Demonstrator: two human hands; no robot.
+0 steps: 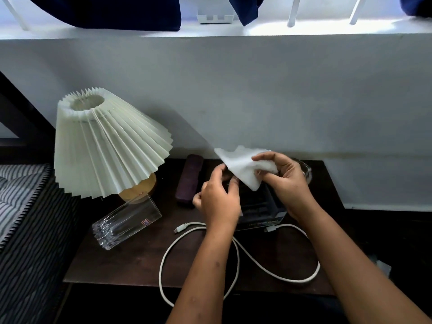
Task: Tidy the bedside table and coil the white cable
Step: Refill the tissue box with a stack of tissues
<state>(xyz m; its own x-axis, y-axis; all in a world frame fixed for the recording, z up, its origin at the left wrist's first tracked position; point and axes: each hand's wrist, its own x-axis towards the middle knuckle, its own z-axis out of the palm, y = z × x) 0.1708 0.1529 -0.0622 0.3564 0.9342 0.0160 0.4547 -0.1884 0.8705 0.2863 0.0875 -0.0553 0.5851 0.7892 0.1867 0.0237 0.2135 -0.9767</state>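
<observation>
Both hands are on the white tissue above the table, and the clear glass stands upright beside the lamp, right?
Not quite. The head view shows the glass lying on its side beside the lamp. The left hand and right hand do hold the white tissue.

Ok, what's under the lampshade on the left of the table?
Under the pleated lampshade a rounded wooden lamp base shows on the dark table. The clear glass lying on its side covers the base's foot; the bulb and neck are hidden by the shade.
</observation>
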